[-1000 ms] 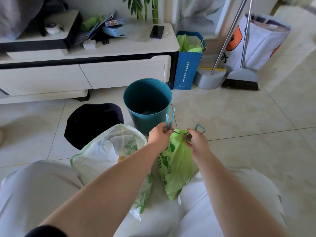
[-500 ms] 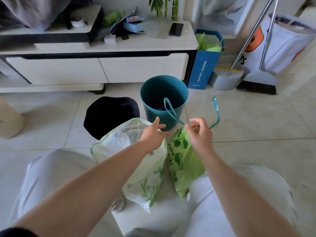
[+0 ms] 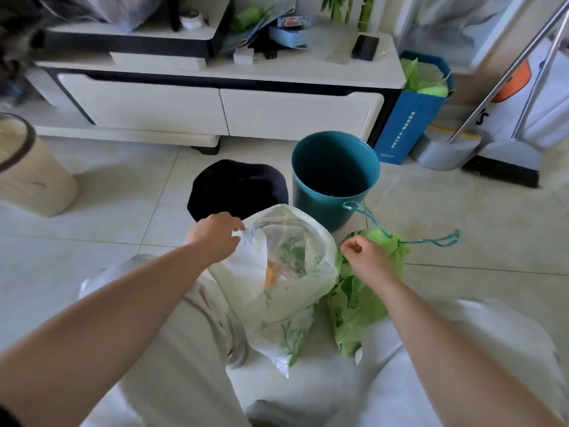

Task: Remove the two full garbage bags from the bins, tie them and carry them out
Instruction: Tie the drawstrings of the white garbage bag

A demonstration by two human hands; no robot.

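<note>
White bag (image 3: pixel 286 272) stands on the floor between the person's knees, directly in front of the black bin (image 3: pixel 237 186) and the teal bin (image 3: pixel 317 208). The film is translucent with a green print, and orange contents show through it. Its mouth is open. The left hand (image 3: pixel 215 235) is at the upper left edge of this bag, with the fingers brought together and pinching the rim where the pale cord runs through it. The bag body lies to the right of and below that hand. Green bag (image 3: pixel 354 306) lies just to the right of the white bag, touching it, and its neck is gathered shut. Its cord (image 3: pixel 369 220) runs in two loops from the neck: one reaches the foot of the teal bin, the other lies on the tiles to the right. The right hand (image 3: pixel 366 260) is over the upper part of the green bag, just left of the gathered neck, with the fingers curled. Whether it holds film or cord cannot be determined. Neither cord loop is in that hand. Behind the bins stands a white cabinet (image 3: pixel 215 109). A blue paper bag (image 3: pixel 412 124), a dustpan (image 3: pixel 443 149) and a broom (image 3: pixel 505 167) stand to its right, and a beige bin (image 3: pixel 34 177) stands at far left.
</note>
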